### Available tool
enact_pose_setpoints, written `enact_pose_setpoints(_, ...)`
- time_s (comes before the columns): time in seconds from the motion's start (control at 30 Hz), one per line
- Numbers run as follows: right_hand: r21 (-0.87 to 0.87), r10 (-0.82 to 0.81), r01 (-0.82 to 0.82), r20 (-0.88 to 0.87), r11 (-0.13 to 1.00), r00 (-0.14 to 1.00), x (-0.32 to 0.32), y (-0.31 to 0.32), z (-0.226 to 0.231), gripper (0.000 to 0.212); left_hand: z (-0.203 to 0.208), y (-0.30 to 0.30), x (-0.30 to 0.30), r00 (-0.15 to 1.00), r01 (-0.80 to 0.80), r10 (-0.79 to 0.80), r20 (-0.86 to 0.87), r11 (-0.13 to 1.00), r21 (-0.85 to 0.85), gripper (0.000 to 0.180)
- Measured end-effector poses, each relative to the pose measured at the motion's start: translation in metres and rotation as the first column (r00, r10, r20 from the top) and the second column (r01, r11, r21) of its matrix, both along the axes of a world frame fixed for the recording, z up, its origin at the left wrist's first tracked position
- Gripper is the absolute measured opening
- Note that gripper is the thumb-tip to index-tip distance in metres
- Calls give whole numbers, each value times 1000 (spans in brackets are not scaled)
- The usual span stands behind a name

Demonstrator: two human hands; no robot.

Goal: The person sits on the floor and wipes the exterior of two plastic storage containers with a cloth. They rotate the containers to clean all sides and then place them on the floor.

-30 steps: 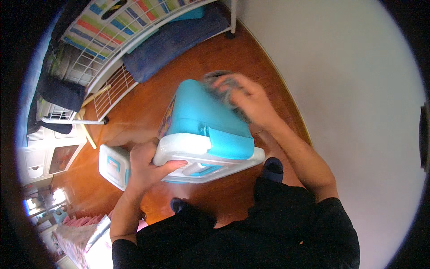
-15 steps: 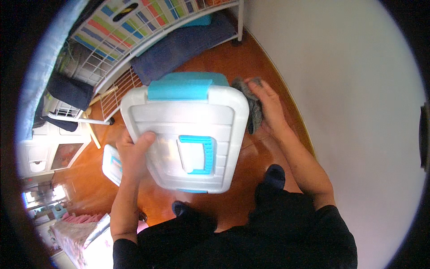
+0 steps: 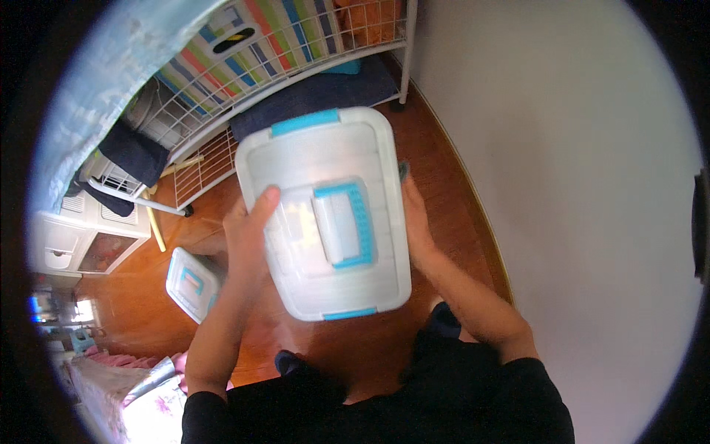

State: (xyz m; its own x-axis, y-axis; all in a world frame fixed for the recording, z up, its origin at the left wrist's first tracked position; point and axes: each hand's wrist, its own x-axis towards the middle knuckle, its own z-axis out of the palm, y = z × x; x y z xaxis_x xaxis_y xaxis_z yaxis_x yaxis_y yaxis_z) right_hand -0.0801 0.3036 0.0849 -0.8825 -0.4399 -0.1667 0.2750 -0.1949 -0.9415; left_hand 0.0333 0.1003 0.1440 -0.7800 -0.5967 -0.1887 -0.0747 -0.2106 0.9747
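Observation:
A white plastic storage box [image 3: 303,229] with a closed lid, blue latches and a blue-trimmed lid handle is held up before me, above the floor. My left hand [image 3: 248,233] grips its left side, the thumb lying over the lid's edge. Along the right side is my right hand [image 3: 416,218], its fingers mostly hidden behind the box. A small bit of dark grey cloth [image 3: 404,172] shows at those fingertips; the rest of it is out of sight.
A white wire rack [image 3: 255,96] with a striped bin [image 3: 274,41] and folded dark fabric [image 3: 318,96] stands ahead. A smaller lidded box [image 3: 188,285] sits on the wooden floor [image 3: 133,296] at left. The pale wall [image 3: 577,185] rises on the right.
The box has turned so its lid faces me more squarely, and it sits slightly further right. My right hand and the cloth have moved in against its right side, mostly hiding the cloth.

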Motion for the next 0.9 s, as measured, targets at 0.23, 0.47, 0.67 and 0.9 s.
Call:
enact_pose_setpoints(0.23, 59, 163, -182, 243, 981, 956, 7, 29, -24, 30, -3, -21, -4, 998, -54, 54, -37, 998, 17, 48)
enact_pose_setpoints(0.47, -194, 11, -36, -130, 980, 991, -68, 16, 51, 37, 1, -14, -2, 999, -9, 13, -45, 996, 84, 45)
enact_pose_setpoints(0.67, 101, 53, -6, -468, 995, 882, -44, -25, 38, 43, 2, -10, -8, 996, -78, 81, -38, 995, 70, 42)
enact_pose_setpoints(0.9, -39, 143, -143, 4, 989, 990, 15, -5, -7, 38, 7, -37, -3, 990, -141, 141, -19, 990, 6, 39)
